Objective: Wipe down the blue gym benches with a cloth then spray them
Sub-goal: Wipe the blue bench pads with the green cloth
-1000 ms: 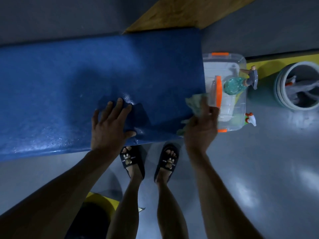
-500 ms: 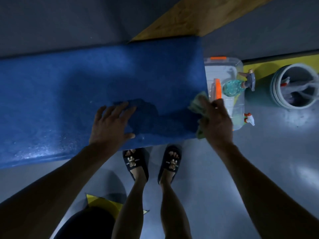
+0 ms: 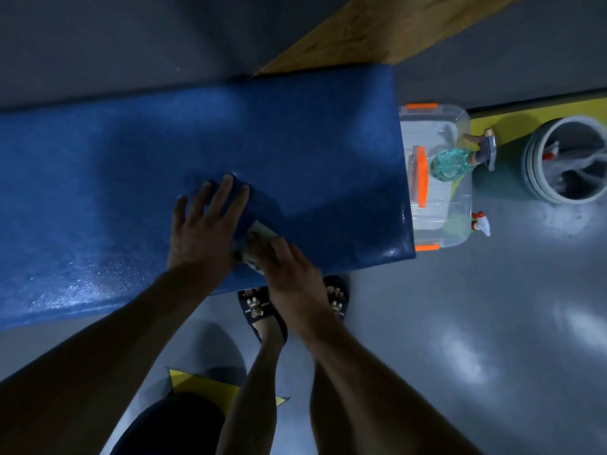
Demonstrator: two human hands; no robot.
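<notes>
A long blue padded gym bench [image 3: 312, 152] runs across the view in front of me. My left hand [image 3: 203, 228] lies flat on its near part, fingers spread. My right hand [image 3: 292, 274] holds a bunched pale green cloth [image 3: 256, 239] against the bench's near edge, right beside the left hand. Much of the cloth is hidden under my fingers. A teal spray bottle [image 3: 456, 160] lies on the lid of a clear box off the bench's right end. A second sprayer's white and red nozzle [image 3: 481, 223] pokes out at that box's right side.
The clear plastic box [image 3: 437, 198] with orange clips sits on the floor against the bench's right end. A round bucket [image 3: 538, 185] holding tools stands further right. My sandalled feet [image 3: 259, 307] are at the bench's near edge. Grey floor lies to the right.
My right hand has carried the cloth from the bench's right end leftward along the near edge, up against my left hand. The left hand has stayed flat on the bench.
</notes>
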